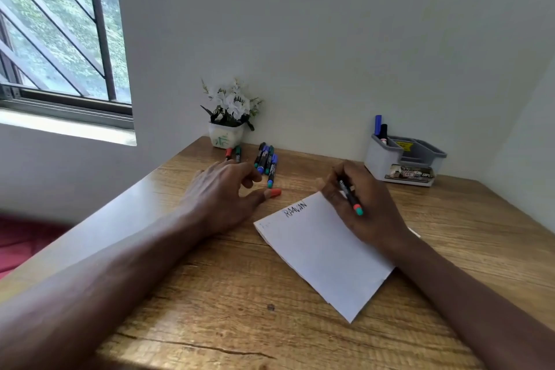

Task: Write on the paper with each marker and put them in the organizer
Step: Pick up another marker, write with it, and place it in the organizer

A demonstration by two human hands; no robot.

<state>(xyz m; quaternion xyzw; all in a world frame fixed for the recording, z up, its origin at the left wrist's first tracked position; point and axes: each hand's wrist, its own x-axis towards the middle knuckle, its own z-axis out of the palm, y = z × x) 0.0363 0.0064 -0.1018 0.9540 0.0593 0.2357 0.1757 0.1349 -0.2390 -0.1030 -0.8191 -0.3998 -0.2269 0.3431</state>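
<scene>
Paper [324, 252] lies flat on the wooden desk [210, 309], turned at an angle, with the word "RAAVAN" written near its far edge. Right hand [363, 204] rests on the paper's far right part, fingers closed around a black marker [350, 197] whose green and red end points back toward the person; the writing tip is hidden under the hand. Left hand [222, 192] rests on the desk just left of the paper, fingers loosely spread, thumb and forefinger pinching an orange-red cap [274, 193] that touches the desk. Loose markers [265, 161] lie in a cluster beyond the left hand, near the wall, with two more [233, 153] beside a white flower pot [225, 138]. Grey organizer [405, 159] stands at the far right of the desk, well apart from both hands, holding a blue marker [377, 125] and a black one [383, 134] upright in its left compartment.
</scene>
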